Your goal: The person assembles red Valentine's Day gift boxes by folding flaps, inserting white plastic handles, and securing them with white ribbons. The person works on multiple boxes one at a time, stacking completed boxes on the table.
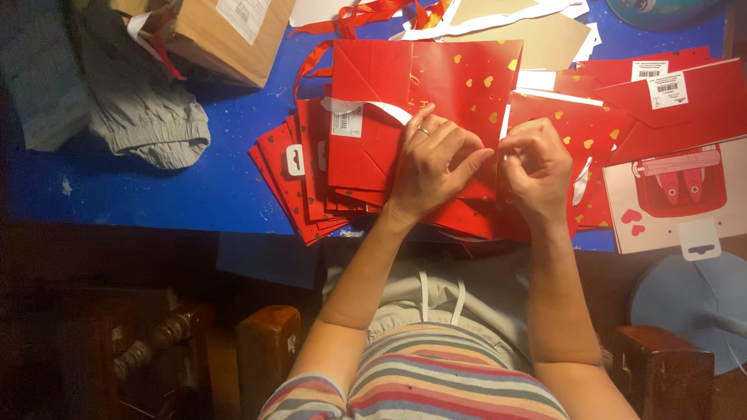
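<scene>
Pressing down on the red paper gift bag [436, 93], your left hand [432, 167] lies flat with the fingers spread over its lower edge, which seems meant to keep the folded bag from sliding; it pins the bag and does not close around it. Your right hand [537, 167], at three o'clock from the left, is curled with thumb and fingertips pinched at the bag's right edge; whether they grip the edge itself or something small on it, you cannot tell from here. The bag lies flat at the middle of the blue table [156, 187], red with small gold hearts, on top of a fanned stack of red bags [299, 175], likely so that each can be taken in turn.

A white ribbon strip [373, 107] runs across the bag at eleven o'clock from your left hand, and a small white rectangular barcode label [347, 122] sits just beside it. At two o'clock, more red bags [669, 97] overlap, each with a white barcode sticker. At three o'clock lies a white bag with a red picture [673, 190] and a white hanging tab. At ten o'clock stands a brown cardboard box [210, 31] with a white label, grey cloth [144, 117] below it.
</scene>
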